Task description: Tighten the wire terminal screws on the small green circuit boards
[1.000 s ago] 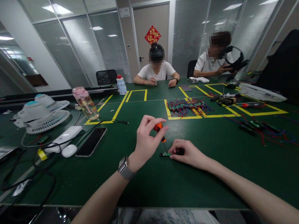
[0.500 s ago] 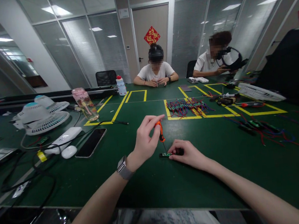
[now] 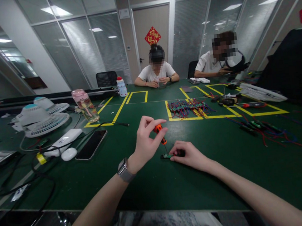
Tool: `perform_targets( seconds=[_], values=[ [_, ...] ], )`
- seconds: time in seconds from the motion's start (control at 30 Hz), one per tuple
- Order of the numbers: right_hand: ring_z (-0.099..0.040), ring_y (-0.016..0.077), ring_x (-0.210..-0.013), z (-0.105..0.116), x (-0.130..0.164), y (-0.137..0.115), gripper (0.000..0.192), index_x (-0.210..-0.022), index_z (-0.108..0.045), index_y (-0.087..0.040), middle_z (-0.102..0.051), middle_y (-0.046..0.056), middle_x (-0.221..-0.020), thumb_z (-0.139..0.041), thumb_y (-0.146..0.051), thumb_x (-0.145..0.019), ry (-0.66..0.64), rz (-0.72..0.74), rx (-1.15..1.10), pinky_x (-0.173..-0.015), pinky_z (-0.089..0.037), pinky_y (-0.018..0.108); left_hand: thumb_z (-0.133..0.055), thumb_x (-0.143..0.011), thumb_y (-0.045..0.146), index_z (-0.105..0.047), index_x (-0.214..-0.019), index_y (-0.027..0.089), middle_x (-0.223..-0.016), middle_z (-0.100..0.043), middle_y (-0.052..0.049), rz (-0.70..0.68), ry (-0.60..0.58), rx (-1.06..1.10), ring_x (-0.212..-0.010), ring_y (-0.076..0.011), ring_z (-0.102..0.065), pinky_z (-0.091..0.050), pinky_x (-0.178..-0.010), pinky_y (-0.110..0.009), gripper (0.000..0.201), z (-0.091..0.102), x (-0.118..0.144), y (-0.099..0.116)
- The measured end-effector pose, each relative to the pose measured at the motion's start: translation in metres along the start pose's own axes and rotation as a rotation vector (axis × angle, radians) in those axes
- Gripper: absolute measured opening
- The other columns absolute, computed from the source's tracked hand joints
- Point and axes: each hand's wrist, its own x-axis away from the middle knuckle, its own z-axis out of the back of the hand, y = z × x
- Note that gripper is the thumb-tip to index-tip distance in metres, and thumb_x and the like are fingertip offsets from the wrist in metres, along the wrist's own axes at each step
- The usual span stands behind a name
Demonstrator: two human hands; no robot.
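My left hand (image 3: 146, 142) holds the screwdriver (image 3: 160, 134) upright over the small circuit board (image 3: 167, 156), which lies on the table (image 3: 159, 187) straight before me. My right hand (image 3: 189, 155) rests on the table just right of the board, touching its end. To my left lie a phone (image 3: 91, 144) and a mouse (image 3: 69, 154); behind them, a fan (image 3: 42, 119) and a bottle (image 3: 85, 104). Behind the board, a heap of wired boards (image 3: 189, 108). More wires (image 3: 266, 131) lie to the right.

Bright ceiling panels (image 3: 56, 9) light my view evenly; shadows stay soft, edges bow outward, distance slightly soft.
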Motion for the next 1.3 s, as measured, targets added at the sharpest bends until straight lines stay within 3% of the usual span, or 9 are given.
perform_targets(
  seconds=[0.13, 0.27, 0.43, 0.57, 0.73, 0.87, 1.0, 1.17, 1.3],
  values=[
    [-0.055, 0.0142, -0.068, 0.0002, 0.0001, -0.0004, 0.005, -0.081, -0.072, -0.017, -0.059, 0.001, -0.074, -0.072, -0.018, -0.076, -0.004, -0.005, -0.005, -0.063, -0.043, 0.025, -0.043, -0.095, 0.019, -0.062, -0.116, 0.018, -0.097, -0.054, -0.006, -0.004, -0.039, 0.047, -0.091, -0.0153, -0.054, -0.046, -0.08, -0.029, 0.028, 0.0008, 0.0003, 0.0017],
    [-0.055, 0.0138, -0.068, -0.0005, 0.0003, 0.0012, 0.005, -0.081, -0.072, -0.017, -0.059, 0.001, -0.075, -0.072, -0.02, -0.077, -0.002, -0.005, -0.012, -0.063, -0.043, 0.025, -0.057, -0.09, 0.023, -0.067, -0.105, 0.017, -0.088, -0.051, -0.003, -0.016, 0.0, 0.028, -0.081, -0.0137, -0.053, -0.046, -0.073, -0.027, 0.019, 0.0005, 0.0005, 0.0017],
    [-0.055, 0.0138, -0.068, -0.0003, 0.0002, 0.0014, 0.005, -0.082, -0.072, -0.017, -0.059, 0.001, -0.075, -0.072, -0.02, -0.077, -0.004, -0.007, -0.01, -0.063, -0.042, 0.025, -0.044, -0.095, 0.019, -0.062, -0.117, 0.019, -0.095, -0.054, -0.005, -0.041, -0.025, 0.038, -0.087, -0.0146, -0.055, -0.047, -0.076, -0.028, 0.029, 0.0001, 0.0009, 0.0013],
    [-0.055, 0.0138, -0.067, -0.0001, 0.0003, 0.0018, 0.005, -0.081, -0.072, -0.018, -0.059, 0.001, -0.075, -0.072, -0.02, -0.077, -0.006, -0.01, -0.012, -0.062, -0.042, 0.025, -0.057, -0.089, 0.023, -0.067, -0.107, 0.018, -0.088, -0.052, -0.003, -0.057, 0.024, 0.016, -0.08, -0.0135, -0.053, -0.047, -0.071, -0.027, 0.021, -0.0003, 0.0004, 0.002],
    [-0.055, 0.0137, -0.067, -0.0004, 0.0004, 0.0017, 0.005, -0.081, -0.072, -0.017, -0.059, 0.001, -0.075, -0.072, -0.02, -0.077, -0.006, -0.015, -0.017, -0.061, -0.042, 0.025, -0.045, -0.095, 0.018, -0.063, -0.116, 0.019, -0.096, -0.058, -0.006, -0.041, -0.024, 0.053, -0.088, -0.0143, -0.056, -0.048, -0.076, -0.028, 0.028, -0.0003, -0.0002, 0.0027],
    [-0.055, 0.0142, -0.068, -0.0001, 0.0008, 0.0006, 0.005, -0.081, -0.072, -0.017, -0.059, 0.001, -0.076, -0.071, -0.021, -0.078, -0.009, -0.019, -0.015, -0.063, -0.043, 0.025, -0.058, -0.089, 0.023, -0.068, -0.105, 0.019, -0.085, -0.053, -0.002, -0.01, 0.041, 0.021, -0.077, -0.0124, -0.054, -0.047, -0.069, -0.025, 0.019, -0.0011, 0.0008, 0.002],
    [-0.055, 0.0141, -0.068, 0.0002, 0.0013, -0.0002, 0.005, -0.082, -0.071, -0.017, -0.058, 0.001, -0.076, -0.07, -0.02, -0.078, -0.013, -0.016, -0.008, -0.063, -0.043, 0.025, -0.044, -0.095, 0.019, -0.063, -0.117, 0.019, -0.097, -0.057, -0.006, -0.002, -0.006, 0.034, -0.089, -0.0145, -0.056, -0.047, -0.078, -0.028, 0.029, -0.0016, 0.0014, 0.0016],
    [-0.055, 0.0142, -0.069, 0.0005, 0.0017, -0.0004, 0.005, -0.082, -0.07, -0.017, -0.058, 0.001, -0.077, -0.068, -0.017, -0.078, -0.021, -0.003, -0.006, -0.063, -0.043, 0.025, -0.057, -0.089, 0.023, -0.068, -0.104, 0.019, -0.087, -0.053, -0.003, -0.016, 0.033, 0.005, -0.08, -0.0133, -0.054, -0.048, -0.072, -0.026, 0.018, -0.0023, 0.0014, 0.0016],
    [-0.055, 0.014, -0.069, 0.0005, 0.0017, 0.0001, 0.006, -0.083, -0.07, -0.018, -0.058, 0.001, -0.077, -0.067, -0.017, -0.078, -0.025, 0.001, -0.007, -0.063, -0.043, 0.025, -0.046, -0.094, 0.019, -0.063, -0.115, 0.019, -0.095, -0.055, -0.006, -0.034, -0.017, 0.021, -0.087, -0.0147, -0.055, -0.048, -0.076, -0.028, 0.027, -0.0015, 0.0015, 0.003]
  ],
)
